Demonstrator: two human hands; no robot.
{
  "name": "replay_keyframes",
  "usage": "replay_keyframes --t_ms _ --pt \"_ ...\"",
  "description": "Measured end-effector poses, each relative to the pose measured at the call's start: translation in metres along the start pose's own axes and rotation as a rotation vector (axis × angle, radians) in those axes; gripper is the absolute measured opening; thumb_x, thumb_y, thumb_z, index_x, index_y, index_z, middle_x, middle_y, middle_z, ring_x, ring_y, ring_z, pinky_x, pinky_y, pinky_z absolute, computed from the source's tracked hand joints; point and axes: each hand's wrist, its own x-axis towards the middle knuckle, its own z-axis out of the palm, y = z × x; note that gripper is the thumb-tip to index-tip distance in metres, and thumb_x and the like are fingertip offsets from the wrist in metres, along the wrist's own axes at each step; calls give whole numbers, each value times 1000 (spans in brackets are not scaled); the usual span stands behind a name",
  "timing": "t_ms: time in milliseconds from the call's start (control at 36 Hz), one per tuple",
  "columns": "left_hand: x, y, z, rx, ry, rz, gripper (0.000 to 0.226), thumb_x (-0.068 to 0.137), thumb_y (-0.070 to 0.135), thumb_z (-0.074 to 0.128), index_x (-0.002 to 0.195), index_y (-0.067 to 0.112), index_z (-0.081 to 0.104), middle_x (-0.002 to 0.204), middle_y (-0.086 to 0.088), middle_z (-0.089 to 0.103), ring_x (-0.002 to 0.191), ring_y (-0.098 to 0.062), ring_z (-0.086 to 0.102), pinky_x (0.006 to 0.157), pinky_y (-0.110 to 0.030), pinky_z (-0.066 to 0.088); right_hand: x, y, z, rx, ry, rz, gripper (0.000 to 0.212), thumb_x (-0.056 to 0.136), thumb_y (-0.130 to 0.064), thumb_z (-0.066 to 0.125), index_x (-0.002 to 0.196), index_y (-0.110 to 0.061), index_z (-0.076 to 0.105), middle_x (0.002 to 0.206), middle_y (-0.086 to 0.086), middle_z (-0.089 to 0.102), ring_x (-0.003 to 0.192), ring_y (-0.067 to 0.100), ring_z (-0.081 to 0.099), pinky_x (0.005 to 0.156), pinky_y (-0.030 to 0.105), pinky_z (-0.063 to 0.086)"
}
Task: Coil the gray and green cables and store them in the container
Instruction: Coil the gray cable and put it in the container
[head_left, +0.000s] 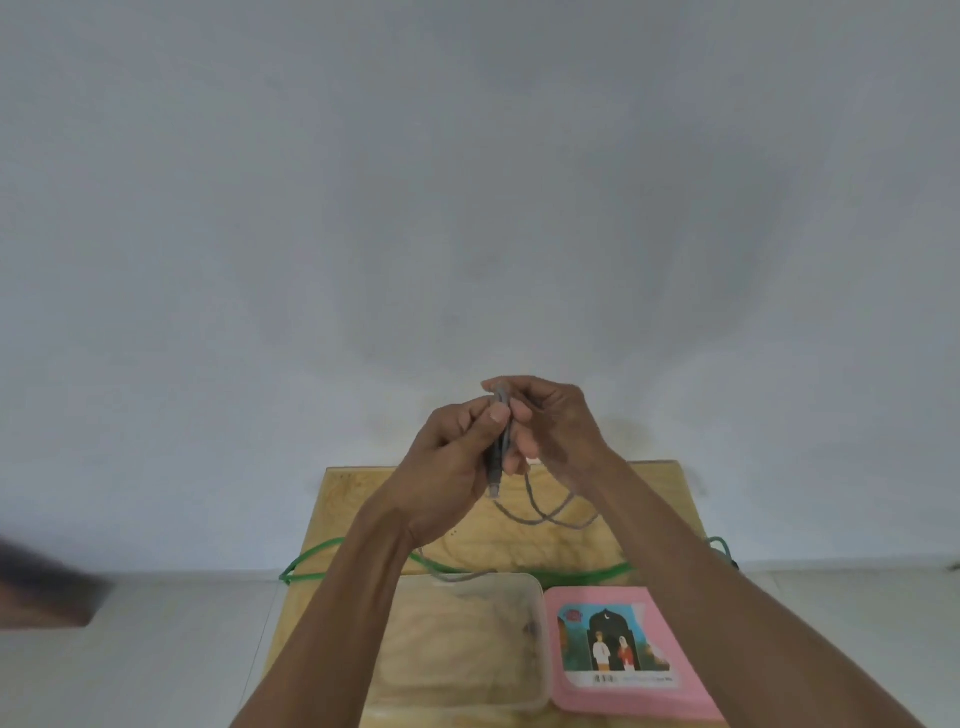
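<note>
A small bundle of the gray cable (500, 441) is held upright above the wooden bench (649, 499), pinched between the fingers of the left hand (452, 467) at 9 o'clock and the curled fingers of the right hand (556, 431) at 3 o'clock. Its loose length is seen trailing down to the bench. The green cable (311, 561) is stretched across the bench beyond the clear container (540, 649), with the pink lid (675, 654) lying at the container's 3 o'clock.

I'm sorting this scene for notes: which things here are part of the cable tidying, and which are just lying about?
Part of the job: gray cable, held by left hand and right hand; green cable; clear container.

Lying about: pink lid; wooden table; dark blurred object.
</note>
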Motion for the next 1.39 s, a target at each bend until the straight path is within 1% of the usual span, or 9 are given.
replay_keyframes --t_ms 139,306,639,750,861,1028,1111,1306,1389 --pt "5 0 -5 -23 -9 13 23 101 18 48 98 6 68 82 -13 65 66 -17 54 65 -31 47 -18 17 9 -92 -13 109 52 97 6 49 60 -27 67 53 0 57 50 19 51 48 28 45" --pt "15 4 -12 39 105 2 25 106 17 40 101 7 63 82 -14 62 62 -24 56 47 -32 40 -30 24 17 -219 -42 151 36 103 -23 51 70 -19 66 66 6 65 47 19 46 47 30 43" --pt "29 2 -16 74 225 34 24 107 10 39 99 4 60 82 -5 72 78 -20 59 86 -33 50 -40 31 22 -344 -74 98 27 101 -31 54 88 -17 72 64 2 67 48 18 39 45 20 36" --pt "33 1 -17 161 260 67 23 107 11 42 100 5 63 86 -7 74 82 -25 60 92 -49 42 -46 39 27 -409 -52 84 27 101 -31 54 107 -15 75 60 -3 66 48 20 38 45 23 35" --pt "34 7 -20 311 258 80 22 107 14 44 100 6 64 89 -8 75 83 -27 60 83 -56 43 -47 30 28 -538 11 -27 32 99 -31 57 79 -11 72 52 -5 57 44 8 43 51 23 39" --pt "35 15 -25 526 237 143 22 105 10 47 102 -4 63 86 -6 75 73 -14 64 61 -25 47 -36 -6 21 -784 -28 -82 18 91 -28 65 81 -15 74 48 -5 46 44 9 37 50 21 35" --pt "33 13 -26 584 208 144 26 106 10 46 96 -8 62 76 2 70 62 -7 56 59 -18 42 -26 -24 14 -843 -35 -148 15 87 -27 66 79 -19 75 57 -3 63 53 10 58 55 28 48" --pt "28 13 -18 534 145 64 45 104 35 40 87 -3 58 68 -2 59 62 -17 49 67 -55 47 1 -73 4 -687 -54 -248 12 81 -29 80 77 -19 76 62 -5 70 57 8 61 63 23 49" --pt "27 16 -10 358 162 17 49 102 43 35 88 5 62 65 -4 58 64 -19 52 79 -53 49 15 -86 3 -566 -101 -244 16 79 -24 83 82 -11 76 67 5 72 65 18 68 68 25 54"
